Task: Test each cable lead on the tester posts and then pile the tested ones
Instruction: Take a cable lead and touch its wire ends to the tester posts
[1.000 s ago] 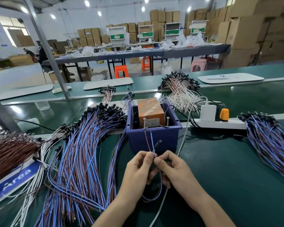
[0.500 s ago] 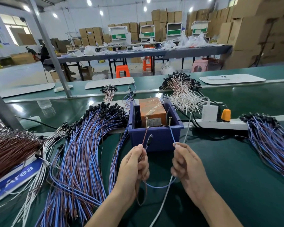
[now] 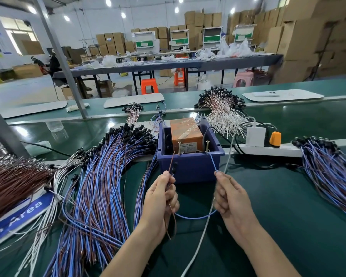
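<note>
Near centre, the left hand [image 3: 160, 198] pinched the brown wire [image 3: 172, 161] of the cable lead [image 3: 196, 217] by the left post [image 3: 179, 147]. The right hand [image 3: 232, 198] pinched its blue wire [image 3: 213, 162] by the right post [image 3: 207, 145]. Light and limp, it likely wanted gripping near each tip.

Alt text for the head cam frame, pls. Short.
Two hands hold one cable lead up to a tester in a blue bin: the left hand pinches its brown wire by the left post, the right hand its blue wire by the right post. Piles of similar leads lie either side.
</note>
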A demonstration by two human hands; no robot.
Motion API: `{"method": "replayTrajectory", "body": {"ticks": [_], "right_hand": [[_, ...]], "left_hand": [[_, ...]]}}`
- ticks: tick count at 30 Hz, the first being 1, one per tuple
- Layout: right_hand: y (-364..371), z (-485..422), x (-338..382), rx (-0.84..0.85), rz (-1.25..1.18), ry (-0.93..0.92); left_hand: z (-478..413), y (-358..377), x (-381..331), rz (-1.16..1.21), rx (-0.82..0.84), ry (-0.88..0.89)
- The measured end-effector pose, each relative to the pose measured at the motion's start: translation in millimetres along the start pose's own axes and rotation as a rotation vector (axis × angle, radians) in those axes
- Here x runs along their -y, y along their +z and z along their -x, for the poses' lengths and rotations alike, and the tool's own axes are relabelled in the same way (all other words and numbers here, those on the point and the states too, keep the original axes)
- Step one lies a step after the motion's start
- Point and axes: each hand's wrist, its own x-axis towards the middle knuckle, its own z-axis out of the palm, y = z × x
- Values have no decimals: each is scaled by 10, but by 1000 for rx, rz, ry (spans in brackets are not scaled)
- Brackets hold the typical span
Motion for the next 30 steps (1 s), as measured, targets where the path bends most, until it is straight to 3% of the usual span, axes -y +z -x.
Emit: {"method": "replayTrajectory", "body": {"ticks": [30], "right_hand": [[-12, -42, -33, -10, -15, -5]], "left_hand": [[-12, -25, 35, -39, 30, 22]]}}
